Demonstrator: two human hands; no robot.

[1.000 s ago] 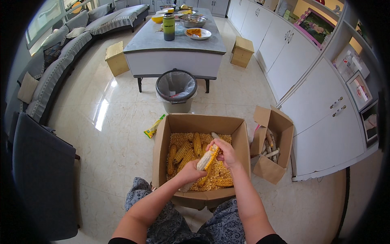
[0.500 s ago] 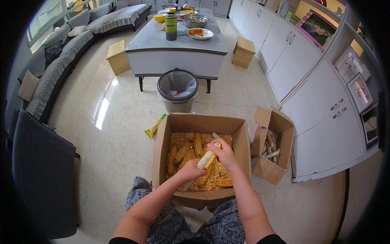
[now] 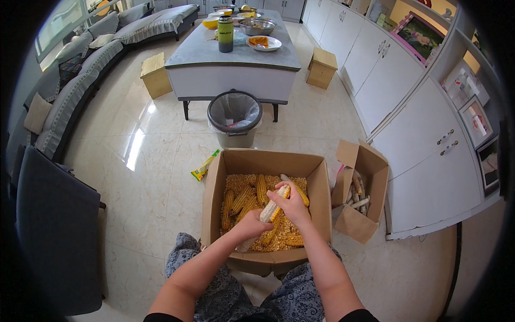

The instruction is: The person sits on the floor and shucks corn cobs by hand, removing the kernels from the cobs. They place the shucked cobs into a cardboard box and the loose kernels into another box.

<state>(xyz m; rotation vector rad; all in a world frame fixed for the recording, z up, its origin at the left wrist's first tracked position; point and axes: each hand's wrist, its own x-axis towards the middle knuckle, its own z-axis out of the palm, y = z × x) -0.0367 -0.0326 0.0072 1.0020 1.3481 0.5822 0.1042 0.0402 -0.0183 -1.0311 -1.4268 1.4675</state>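
Note:
Over a cardboard box [image 3: 319, 214] I hold a corn cob [image 3: 272, 207] tilted between both hands. Much of it is bare and white, with a strip of yellow kernels along its right side. My left hand [image 3: 251, 225] wraps around the lower end. My right hand [image 3: 292, 204] grips the upper end, its thumb lying across the cob. Beneath them the box holds loose yellow kernels [image 3: 233, 183] and several whole ears of corn [image 3: 261, 189]. Another pale bare cob [image 3: 245, 245] shows partly below my left hand.
Right of the box stands a smaller open carton [image 3: 358, 225] with several stripped cobs [image 3: 358, 188]. Beyond the box are a lined trash bin [image 3: 236, 140] and a table [image 3: 230, 80] with dishes. A yellow-green packet [image 3: 204, 167] lies on the floor. A dark chair [image 3: 56, 231] stands at left.
My right hand has shifted slightly on the cob, its thumb now further down over the kernels. More of an ear behind that hand shows. My left hand keeps its hold.

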